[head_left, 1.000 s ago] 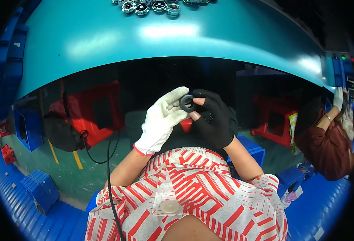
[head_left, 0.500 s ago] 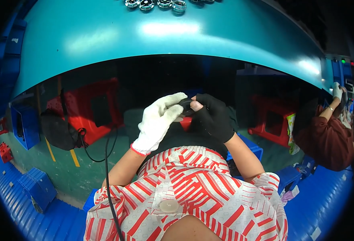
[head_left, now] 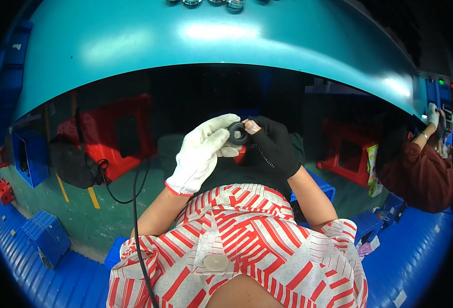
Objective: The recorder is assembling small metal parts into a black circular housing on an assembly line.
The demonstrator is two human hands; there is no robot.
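Observation:
A small black ring (head_left: 231, 134), like a little rubber tyre, is held above my lap with its hole facing the camera. My left hand (head_left: 199, 151), in a white knit glove, grips its left side between thumb and fingers. My right hand (head_left: 276, 146), in a black glove with the thumb tip bare, pinches at its upper right edge. A thin, dark coiled or beaded strand (head_left: 264, 157) hangs in a curve beside the right palm; whether it joins the ring I cannot tell. Something red (head_left: 241, 154) shows just below the ring.
A teal tabletop (head_left: 134, 51) curves across ahead, with several round metallic parts (head_left: 235, 4) at its far edge. Red stools (head_left: 116, 136) stand left and right. A black cable (head_left: 136, 220) runs down my left side. Another person (head_left: 419, 172) works at far right.
The ring has turned so its hole now faces up, and more of it shows between my hands. The coiled strand has come into sight by my right hand. The view has shifted slightly.

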